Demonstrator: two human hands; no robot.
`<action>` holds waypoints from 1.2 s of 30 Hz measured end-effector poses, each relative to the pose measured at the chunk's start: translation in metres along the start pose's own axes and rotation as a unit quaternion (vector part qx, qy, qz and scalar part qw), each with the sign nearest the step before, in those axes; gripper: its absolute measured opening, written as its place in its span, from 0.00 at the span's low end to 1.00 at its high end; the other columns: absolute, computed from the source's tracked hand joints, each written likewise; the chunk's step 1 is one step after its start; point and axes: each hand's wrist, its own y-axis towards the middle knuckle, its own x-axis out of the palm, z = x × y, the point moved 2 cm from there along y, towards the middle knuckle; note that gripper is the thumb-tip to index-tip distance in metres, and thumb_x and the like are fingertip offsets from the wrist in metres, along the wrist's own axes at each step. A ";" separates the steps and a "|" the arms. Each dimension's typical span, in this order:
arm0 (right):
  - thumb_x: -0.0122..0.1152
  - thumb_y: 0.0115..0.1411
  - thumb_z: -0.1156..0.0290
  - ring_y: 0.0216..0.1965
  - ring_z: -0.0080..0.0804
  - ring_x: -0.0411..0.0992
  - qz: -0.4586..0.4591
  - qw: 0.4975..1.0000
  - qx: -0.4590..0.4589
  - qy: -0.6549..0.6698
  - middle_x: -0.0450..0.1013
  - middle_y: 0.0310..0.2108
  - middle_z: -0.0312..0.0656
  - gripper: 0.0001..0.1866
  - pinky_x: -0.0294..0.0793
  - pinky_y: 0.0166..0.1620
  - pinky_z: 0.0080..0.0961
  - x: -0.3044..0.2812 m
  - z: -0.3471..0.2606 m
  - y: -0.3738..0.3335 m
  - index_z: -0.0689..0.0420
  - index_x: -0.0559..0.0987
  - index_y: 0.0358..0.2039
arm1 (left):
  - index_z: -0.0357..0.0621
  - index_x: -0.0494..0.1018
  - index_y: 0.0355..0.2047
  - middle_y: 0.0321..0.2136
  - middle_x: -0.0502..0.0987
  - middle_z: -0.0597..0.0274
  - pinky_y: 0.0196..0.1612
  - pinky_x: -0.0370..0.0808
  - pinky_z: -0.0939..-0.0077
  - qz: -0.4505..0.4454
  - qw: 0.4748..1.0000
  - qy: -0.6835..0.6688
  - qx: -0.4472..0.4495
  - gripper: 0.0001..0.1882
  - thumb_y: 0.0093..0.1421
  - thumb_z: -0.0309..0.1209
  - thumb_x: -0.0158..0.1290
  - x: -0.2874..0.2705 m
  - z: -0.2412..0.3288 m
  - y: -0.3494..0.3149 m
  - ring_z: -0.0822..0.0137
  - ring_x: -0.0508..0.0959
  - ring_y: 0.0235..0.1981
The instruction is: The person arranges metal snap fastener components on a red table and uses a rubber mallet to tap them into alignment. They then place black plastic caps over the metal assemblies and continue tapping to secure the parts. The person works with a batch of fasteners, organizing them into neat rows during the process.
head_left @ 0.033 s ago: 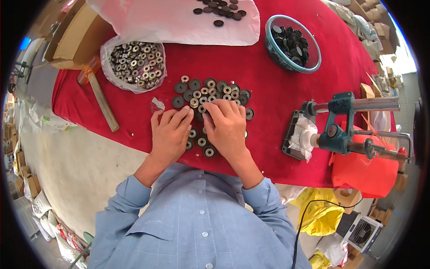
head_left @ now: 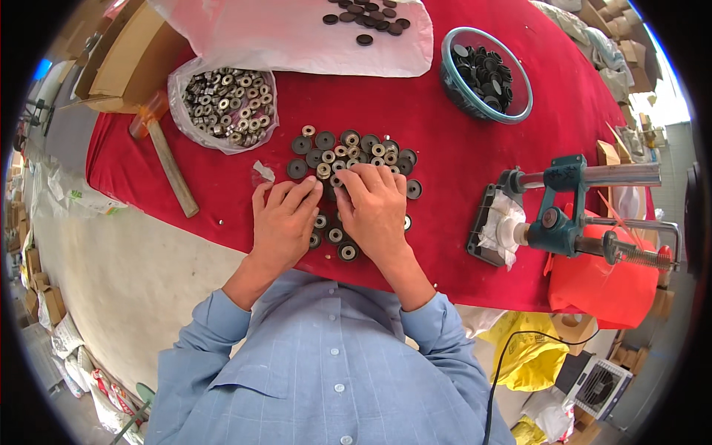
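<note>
Black round caps point(head_left: 297, 168) and small metal ring bearings point(head_left: 323, 170) lie in a loose cluster on the red cloth in front of me; several bearings sit inside caps, as in the capped bearing point(head_left: 348, 252) near the front edge. My left hand point(head_left: 282, 219) reaches into the cluster's left side, fingers bent and pressed together, with whatever is under the tips hidden. Close beside it, my right hand point(head_left: 374, 211) is curled over the middle, thumb and index finger closing at a metal bearing point(head_left: 337, 180). Both palms face down and cover part of the cluster.
A bag of bearings point(head_left: 230, 107) and a hammer point(head_left: 172, 167) lie to the left. Behind is a white sheet point(head_left: 297, 44) with black caps; a bowl point(head_left: 486, 111) of caps stands back right. A green hand press point(head_left: 560, 196) occupies the right side.
</note>
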 end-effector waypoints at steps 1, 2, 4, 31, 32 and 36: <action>0.73 0.58 0.72 0.45 0.37 0.76 -0.011 1.000 -0.010 -0.020 0.79 0.43 0.35 0.13 0.70 0.51 0.41 0.005 0.000 0.001 0.52 0.85 0.44 | 0.41 0.81 0.61 0.60 0.79 0.63 0.67 0.63 0.50 -0.001 1.000 -0.004 0.001 0.24 0.64 0.27 0.61 -0.001 -0.001 0.000 0.59 0.75 0.59; 0.74 0.57 0.70 0.44 0.37 0.75 -0.015 0.999 -0.017 -0.025 0.79 0.42 0.34 0.13 0.68 0.50 0.41 0.010 0.000 0.001 0.52 0.85 0.43 | 0.41 0.81 0.61 0.60 0.79 0.62 0.67 0.63 0.50 -0.001 1.000 -0.009 0.002 0.24 0.64 0.27 0.61 -0.002 -0.001 0.002 0.58 0.75 0.59; 0.75 0.56 0.71 0.43 0.36 0.75 -0.013 0.999 -0.019 -0.039 0.79 0.41 0.34 0.13 0.68 0.49 0.40 0.015 0.000 -0.001 0.51 0.85 0.42 | 0.41 0.81 0.60 0.60 0.79 0.62 0.68 0.63 0.49 -0.004 1.000 -0.019 0.001 0.23 0.64 0.27 0.61 -0.003 -0.002 0.001 0.58 0.75 0.60; 0.66 0.53 0.78 0.52 0.38 0.74 -0.100 0.990 0.021 -0.099 0.77 0.52 0.38 0.25 0.66 0.54 0.40 0.003 -0.029 -0.027 0.56 0.86 0.54 | 0.47 0.85 0.45 0.42 0.83 0.66 0.50 0.72 0.57 0.100 0.983 -0.147 -0.052 0.13 0.59 0.29 0.69 0.020 -0.022 0.041 0.59 0.79 0.46; 0.66 0.53 0.78 0.52 0.38 0.74 -0.093 0.992 0.021 -0.085 0.78 0.52 0.38 0.25 0.66 0.54 0.40 0.003 -0.025 -0.027 0.56 0.86 0.54 | 0.47 0.85 0.44 0.42 0.83 0.66 0.50 0.72 0.57 0.099 0.982 -0.151 -0.054 0.12 0.59 0.29 0.69 0.021 -0.021 0.041 0.59 0.79 0.46; 0.67 0.55 0.80 0.49 0.39 0.76 -0.033 0.996 0.062 -0.054 0.79 0.48 0.38 0.20 0.67 0.53 0.40 -0.009 -0.005 -0.022 0.54 0.86 0.50 | 0.46 0.85 0.39 0.39 0.85 0.65 0.49 0.74 0.58 0.103 0.979 -0.167 -0.055 0.10 0.56 0.27 0.70 0.019 -0.022 0.047 0.57 0.81 0.44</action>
